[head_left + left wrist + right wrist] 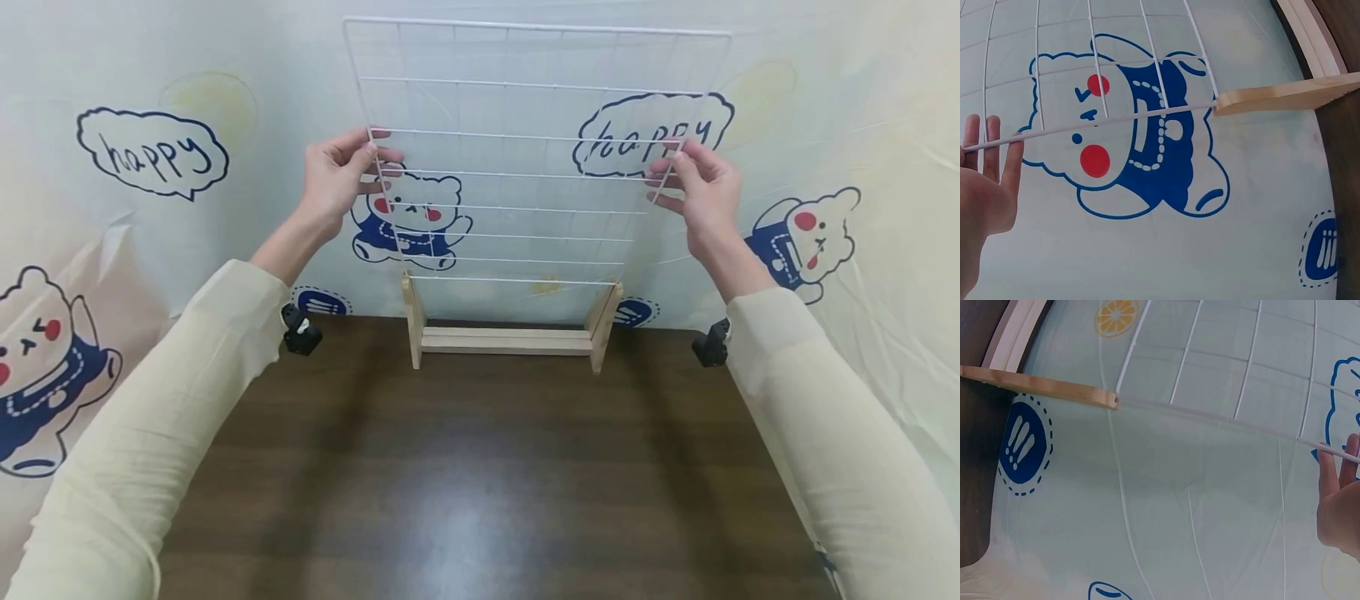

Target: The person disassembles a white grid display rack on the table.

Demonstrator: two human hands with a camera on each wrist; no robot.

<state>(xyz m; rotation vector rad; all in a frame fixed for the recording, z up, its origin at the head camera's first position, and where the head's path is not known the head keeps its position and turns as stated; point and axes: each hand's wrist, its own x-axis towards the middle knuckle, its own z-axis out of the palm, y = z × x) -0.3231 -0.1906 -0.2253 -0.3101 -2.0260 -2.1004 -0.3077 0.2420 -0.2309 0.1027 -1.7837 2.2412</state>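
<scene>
A white wire grid panel (517, 133) stands upright, its lower edge at the tops of the two side pieces of a wooden stand (506, 342). My left hand (341, 179) pinches the panel's left edge wire, thumb in front and fingers behind. On the opposite edge, my right hand (701, 187) holds the wire the same way. In the left wrist view, a lower corner of the grid meets the tip of a wooden side piece (1272, 97). The right wrist view has the other corner at the end of the second side piece (1054, 386).
The stand sits at the back of a dark brown table (465, 467). Behind it hangs a pale cloth (262, 50) printed with cartoon bears and "happy" bubbles. A small black device (302, 331) is at the left wrist, another (711, 343) at the right.
</scene>
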